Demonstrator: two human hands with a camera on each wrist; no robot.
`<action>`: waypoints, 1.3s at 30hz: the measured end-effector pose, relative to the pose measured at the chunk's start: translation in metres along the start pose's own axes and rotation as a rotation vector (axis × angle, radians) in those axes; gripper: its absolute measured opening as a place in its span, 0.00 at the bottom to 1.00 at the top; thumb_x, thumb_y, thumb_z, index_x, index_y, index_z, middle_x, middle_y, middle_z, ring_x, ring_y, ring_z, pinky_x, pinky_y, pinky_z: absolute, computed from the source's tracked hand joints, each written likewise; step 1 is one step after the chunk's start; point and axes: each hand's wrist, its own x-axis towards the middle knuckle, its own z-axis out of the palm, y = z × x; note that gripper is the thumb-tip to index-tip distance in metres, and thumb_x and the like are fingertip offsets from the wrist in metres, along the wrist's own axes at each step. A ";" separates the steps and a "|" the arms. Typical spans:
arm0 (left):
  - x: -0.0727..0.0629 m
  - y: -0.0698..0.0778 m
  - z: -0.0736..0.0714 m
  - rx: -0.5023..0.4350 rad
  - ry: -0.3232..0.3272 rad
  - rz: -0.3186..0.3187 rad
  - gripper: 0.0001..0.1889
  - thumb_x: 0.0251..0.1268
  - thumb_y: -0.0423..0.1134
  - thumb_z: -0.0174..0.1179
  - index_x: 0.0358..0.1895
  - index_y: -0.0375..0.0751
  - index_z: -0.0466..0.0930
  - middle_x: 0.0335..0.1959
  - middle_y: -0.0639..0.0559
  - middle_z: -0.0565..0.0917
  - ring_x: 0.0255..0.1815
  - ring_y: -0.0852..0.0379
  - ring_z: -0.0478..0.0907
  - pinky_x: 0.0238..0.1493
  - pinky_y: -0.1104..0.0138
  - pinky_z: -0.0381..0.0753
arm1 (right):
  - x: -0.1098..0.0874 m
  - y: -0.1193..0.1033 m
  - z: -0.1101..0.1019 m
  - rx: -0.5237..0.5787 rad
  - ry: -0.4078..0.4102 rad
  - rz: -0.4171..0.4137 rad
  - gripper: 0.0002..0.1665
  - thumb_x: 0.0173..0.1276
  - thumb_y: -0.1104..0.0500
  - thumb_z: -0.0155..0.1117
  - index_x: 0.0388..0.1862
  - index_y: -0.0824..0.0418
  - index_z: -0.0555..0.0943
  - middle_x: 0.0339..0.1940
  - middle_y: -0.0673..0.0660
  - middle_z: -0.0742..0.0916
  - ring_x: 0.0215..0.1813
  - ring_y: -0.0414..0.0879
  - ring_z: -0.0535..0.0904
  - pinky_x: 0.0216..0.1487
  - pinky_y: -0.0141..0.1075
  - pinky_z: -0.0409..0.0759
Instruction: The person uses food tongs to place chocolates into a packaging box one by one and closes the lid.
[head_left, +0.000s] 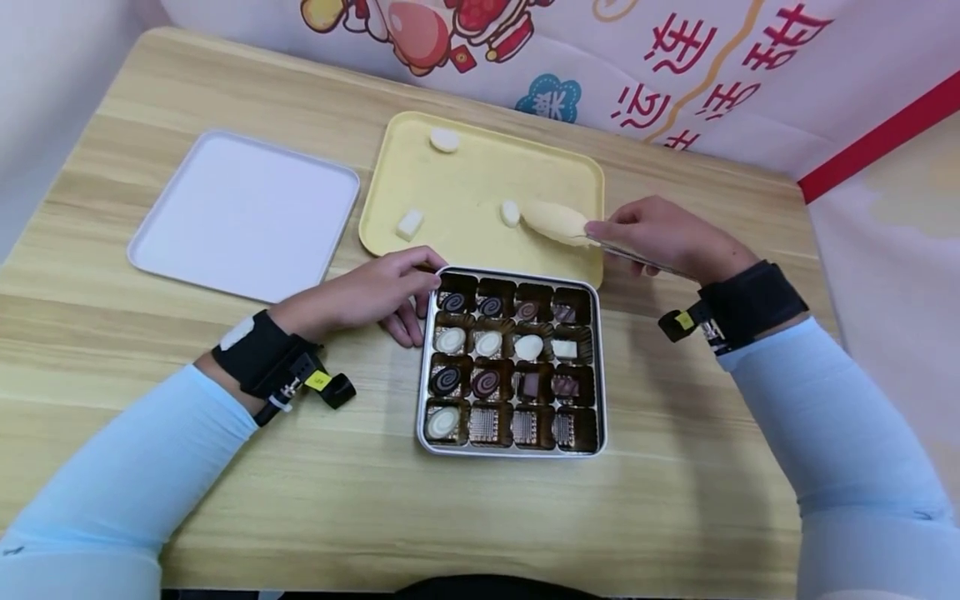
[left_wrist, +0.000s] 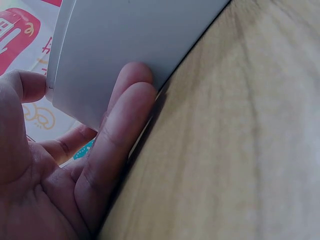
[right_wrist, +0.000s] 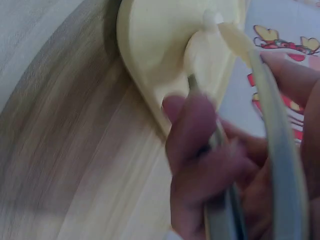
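My right hand (head_left: 663, 237) grips a pair of tongs (head_left: 555, 222) with broad cream tips and thin metal arms, held over the yellow tray (head_left: 465, 179). At the tongs' ends is an oval white chocolate (head_left: 510, 213); in the right wrist view the tips lie close to this white piece (right_wrist: 212, 19), but whether they pinch it I cannot tell. My left hand (head_left: 382, 292) steadies a square metal tin (head_left: 512, 455) at its far left corner. In the left wrist view, fingertips (left_wrist: 135, 75) press the tin's side wall (left_wrist: 130, 30), thumb at the rim.
Dark and white chocolates (head_left: 487, 343) sit in the tin's compartments; a white swirl (head_left: 442, 423) lies in its near left one. On the yellow tray are a white block (head_left: 409, 224) and an oval piece (head_left: 444, 139). A white tray (head_left: 247, 217) stands left. Behind hangs a printed cloth (head_left: 600, 50).
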 end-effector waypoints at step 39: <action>0.005 0.001 0.002 0.056 0.028 -0.025 0.18 0.82 0.45 0.42 0.68 0.47 0.64 0.43 0.36 0.75 0.31 0.41 0.86 0.33 0.50 0.90 | -0.038 0.011 0.047 -0.331 0.594 -0.175 0.37 0.60 0.35 0.72 0.56 0.62 0.81 0.41 0.62 0.89 0.30 0.54 0.79 0.23 0.42 0.71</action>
